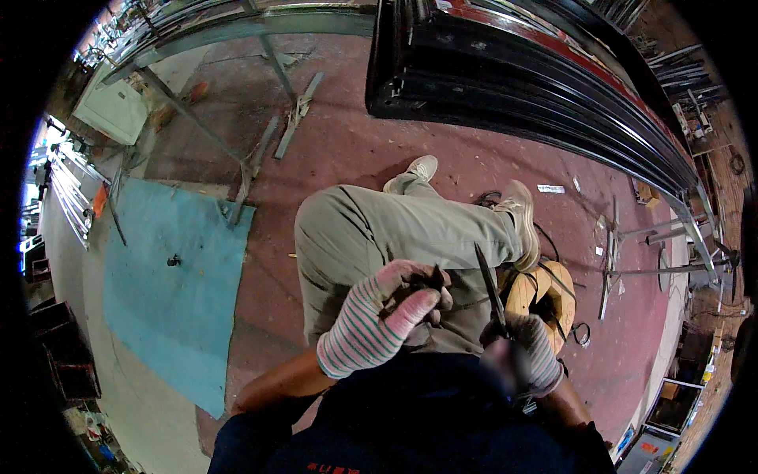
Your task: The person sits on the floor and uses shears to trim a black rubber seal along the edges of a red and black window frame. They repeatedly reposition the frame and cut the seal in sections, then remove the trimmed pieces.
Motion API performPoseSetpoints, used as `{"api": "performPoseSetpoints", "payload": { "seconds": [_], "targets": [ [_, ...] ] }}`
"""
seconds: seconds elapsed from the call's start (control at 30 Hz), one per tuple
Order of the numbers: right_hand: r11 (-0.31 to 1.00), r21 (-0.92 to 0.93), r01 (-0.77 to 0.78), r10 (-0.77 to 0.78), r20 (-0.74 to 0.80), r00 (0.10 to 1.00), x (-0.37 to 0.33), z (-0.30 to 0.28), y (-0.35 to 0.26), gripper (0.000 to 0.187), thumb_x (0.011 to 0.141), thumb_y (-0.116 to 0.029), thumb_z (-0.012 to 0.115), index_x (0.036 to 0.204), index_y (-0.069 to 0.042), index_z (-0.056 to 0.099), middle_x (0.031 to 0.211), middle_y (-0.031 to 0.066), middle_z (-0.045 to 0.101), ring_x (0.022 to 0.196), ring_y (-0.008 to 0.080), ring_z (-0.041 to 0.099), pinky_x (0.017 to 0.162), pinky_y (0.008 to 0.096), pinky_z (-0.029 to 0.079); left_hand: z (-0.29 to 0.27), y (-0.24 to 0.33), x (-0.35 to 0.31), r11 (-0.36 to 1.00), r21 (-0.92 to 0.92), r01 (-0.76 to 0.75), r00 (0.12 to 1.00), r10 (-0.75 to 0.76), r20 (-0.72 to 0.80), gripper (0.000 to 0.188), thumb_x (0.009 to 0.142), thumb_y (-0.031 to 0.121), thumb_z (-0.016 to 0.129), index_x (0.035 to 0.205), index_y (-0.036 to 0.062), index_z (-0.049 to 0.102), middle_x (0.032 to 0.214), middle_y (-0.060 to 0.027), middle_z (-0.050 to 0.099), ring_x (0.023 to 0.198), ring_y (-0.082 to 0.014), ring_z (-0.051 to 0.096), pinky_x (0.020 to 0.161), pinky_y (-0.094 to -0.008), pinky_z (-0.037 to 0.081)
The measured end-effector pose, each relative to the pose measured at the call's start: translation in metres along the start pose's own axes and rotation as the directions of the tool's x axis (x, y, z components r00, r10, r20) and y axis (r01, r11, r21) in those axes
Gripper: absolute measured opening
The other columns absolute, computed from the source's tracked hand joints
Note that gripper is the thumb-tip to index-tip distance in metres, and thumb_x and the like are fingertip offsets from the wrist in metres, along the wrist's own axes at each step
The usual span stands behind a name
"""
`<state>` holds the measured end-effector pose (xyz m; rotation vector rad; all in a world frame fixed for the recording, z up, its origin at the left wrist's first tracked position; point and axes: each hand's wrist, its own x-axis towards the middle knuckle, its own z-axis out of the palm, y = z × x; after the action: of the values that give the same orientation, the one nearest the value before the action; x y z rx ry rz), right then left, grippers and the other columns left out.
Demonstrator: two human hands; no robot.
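My left hand [388, 316], in a striped knit glove with soiled fingertips, is held over my lap. Its thumb and fingers pinch a small dark pointed piece [437, 276], mostly hidden by the fingers. To its right, my gloved right hand [530, 355] is closed round a tool with a long, dark, tapering blade [491, 292]. The blade points up and away from me, apart from the left hand. Fingers and a blurred patch cover the tool's handle, so I cannot tell its exact kind. Beneath both hands are my crossed legs in olive trousers [379, 225].
A yellow ring-shaped roll [562, 296] with dark strips around it lies beside my right hand. Black profiled frames [505, 99] stand ahead on the right. A blue-green sheet [178, 292] covers floor to the left. Metal stand legs [272, 71] rise behind it.
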<state>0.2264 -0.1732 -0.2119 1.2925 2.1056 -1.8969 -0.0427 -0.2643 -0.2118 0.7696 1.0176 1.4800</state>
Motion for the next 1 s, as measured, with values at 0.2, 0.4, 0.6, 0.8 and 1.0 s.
{"api": "performPoseSetpoints", "payload": {
  "seconds": [0.2, 0.4, 0.6, 0.8, 1.0],
  "targets": [
    [0.999, 0.013, 0.033, -0.029, -0.221, 0.975, 0.015, 0.002, 0.054, 0.052, 0.1, -0.046, 0.045, 0.099, 0.004, 0.061, 0.087, 0.0088, 0.061, 0.082, 0.0183, 0.061, 0.071, 0.0321, 0.049, -0.008, 0.003, 0.013, 0.994, -0.075, 0.082, 0.987, -0.091, -0.135, 0.013, 0.099, 0.007, 0.058, 0.111, 0.0008, 0.06, 0.1, -0.0107, 0.07, 0.087, -0.0148, 0.067, 0.078, -0.0283, 0.055],
    [0.889, -0.453, -0.065, -0.174, -0.466, 0.868, 0.032, -0.011, 0.045, 0.043, 0.076, -0.029, 0.091, 0.092, 0.0, 0.063, 0.075, 0.0021, 0.064, 0.069, 0.0104, 0.052, 0.063, 0.0281, 0.047, -0.005, 0.001, 0.015, 0.995, -0.083, 0.05, 0.98, -0.065, -0.19, 0.013, 0.098, 0.008, 0.059, 0.108, 0.0015, 0.061, 0.097, -0.0107, 0.069, 0.085, -0.0156, 0.066, 0.076, -0.0293, 0.054],
    [0.971, -0.226, 0.078, -0.194, -0.555, 0.809, 0.066, -0.062, 0.035, 0.04, 0.082, -0.02, 0.082, 0.106, 0.001, 0.058, 0.088, 0.0087, 0.068, 0.079, 0.0173, 0.062, 0.074, 0.0341, 0.053, -0.008, -0.012, 0.017, 1.0, -0.004, -0.001, 0.997, 0.001, -0.083, 0.014, 0.102, 0.012, 0.055, 0.105, 0.001, 0.063, 0.096, -0.0137, 0.07, 0.084, -0.0209, 0.067, 0.08, -0.0362, 0.056],
    [0.912, 0.18, 0.369, -0.176, -0.642, 0.746, 0.174, -0.098, 0.071, 0.041, 0.084, -0.019, 0.079, 0.114, -0.001, 0.058, 0.102, 0.0103, 0.067, 0.093, 0.0198, 0.062, 0.085, 0.0348, 0.051, -0.01, -0.014, 0.02, 0.993, -0.044, 0.109, 0.994, -0.109, 0.002, 0.02, 0.098, 0.013, 0.06, 0.113, 0.0, 0.057, 0.105, -0.0143, 0.069, 0.09, -0.018, 0.066, 0.079, -0.0317, 0.056],
    [0.342, 0.628, 0.7, -0.3, -0.633, 0.714, 0.298, -0.131, 0.122, 0.042, 0.103, -0.03, 0.05, 0.137, -0.005, 0.053, 0.135, 0.008, 0.059, 0.119, 0.0255, 0.056, 0.108, 0.0395, 0.043, -0.018, -0.042, 0.03, 0.828, 0.528, -0.188, 0.96, 0.268, -0.078, 0.017, 0.1, 0.021, 0.063, 0.11, 0.0078, 0.068, 0.091, -0.0058, 0.071, 0.079, -0.0196, 0.067, 0.07, -0.0342, 0.053]
  ]
}}
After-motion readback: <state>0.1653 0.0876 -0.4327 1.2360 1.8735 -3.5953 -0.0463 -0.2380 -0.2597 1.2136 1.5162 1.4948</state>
